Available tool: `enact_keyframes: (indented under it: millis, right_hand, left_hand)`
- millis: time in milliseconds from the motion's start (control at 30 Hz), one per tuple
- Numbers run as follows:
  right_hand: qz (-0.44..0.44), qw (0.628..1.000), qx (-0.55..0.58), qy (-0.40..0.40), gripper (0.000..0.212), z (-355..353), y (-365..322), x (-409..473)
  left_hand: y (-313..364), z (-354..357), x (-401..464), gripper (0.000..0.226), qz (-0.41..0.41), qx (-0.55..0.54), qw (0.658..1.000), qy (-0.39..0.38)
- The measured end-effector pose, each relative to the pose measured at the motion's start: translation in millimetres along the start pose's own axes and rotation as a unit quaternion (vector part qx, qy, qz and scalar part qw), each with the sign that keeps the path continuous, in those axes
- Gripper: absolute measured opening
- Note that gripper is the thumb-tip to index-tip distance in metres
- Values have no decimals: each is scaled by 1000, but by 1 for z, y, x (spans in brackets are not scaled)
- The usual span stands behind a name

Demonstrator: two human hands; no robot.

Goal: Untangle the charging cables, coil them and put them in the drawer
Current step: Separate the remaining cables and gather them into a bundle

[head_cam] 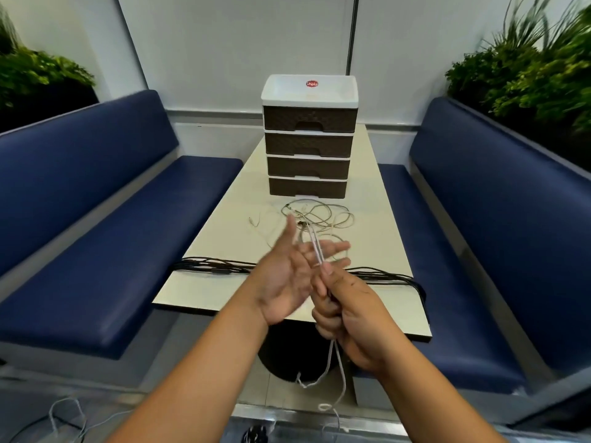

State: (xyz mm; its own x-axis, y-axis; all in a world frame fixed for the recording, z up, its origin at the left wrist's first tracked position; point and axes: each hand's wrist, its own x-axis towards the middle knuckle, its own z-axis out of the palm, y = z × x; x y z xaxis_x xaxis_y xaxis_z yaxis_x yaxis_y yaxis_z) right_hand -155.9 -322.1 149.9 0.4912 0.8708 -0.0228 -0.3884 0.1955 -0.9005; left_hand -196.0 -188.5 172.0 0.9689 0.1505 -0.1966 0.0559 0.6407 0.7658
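Note:
A tangle of white charging cables lies on the table just in front of a brown four-drawer unit whose drawers are all closed. My right hand grips a doubled white cable that runs up toward the tangle, and its loose ends hang below my fist past the table edge. My left hand is held beside it, palm up with fingers spread, the cable passing over its fingertips.
A bundle of black cables stretches across the near part of the cream table. Blue benches flank the table on both sides, with plants behind them. More cables lie on the floor at lower left.

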Motion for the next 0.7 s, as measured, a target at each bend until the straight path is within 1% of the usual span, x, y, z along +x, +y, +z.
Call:
enact_keyframes:
  millis: [33,100,133,167,200,267,333,400,500,567,600,667,700]
  right_hand:
    - [4,1000,-8,5,32,0,1,1]
    - [9,1000,-23,8,33,-1,3,4]
    - [8,1000,-26,7,35,-2,3,6]
    - [4,1000,-29,2,36,-3,3,7]
    - [-1,999,-37,-5,36,-6,3,7]
    - [-4,997,-69,-27,33,-14,7,6]
    - [10,993,-111,-43,33,-27,19,1]
    - [27,987,-154,-45,34,-41,37,-6]
    - [54,973,-221,-29,37,-62,58,-20]
    - [68,963,-261,-16,37,-72,61,-25]
    - [72,960,-271,-8,37,-76,59,-26]
    - [76,953,-293,12,37,-81,49,-27]
    - [79,949,-305,23,39,-82,42,-27]
  left_hand:
    - [-4,5,-2,71,0,21,1000,1]
    - [-1,13,-4,43,36,62,997,36]
    - [4,16,-4,38,57,80,994,54]
    - [10,18,-4,37,77,82,992,62]
    - [18,21,-3,37,94,61,992,66]
    - [36,22,-1,38,136,-12,988,74]
    - [63,13,-2,40,196,-68,975,77]
    - [88,-2,-6,43,248,-104,960,84]
    - [104,-24,-15,45,288,-119,943,115]
    - [105,-31,-20,44,304,-93,937,145]
    - [103,-33,-22,43,311,-58,934,166]
    - [97,-34,-24,41,312,68,922,220]
    - [92,-33,-26,40,301,149,909,248]
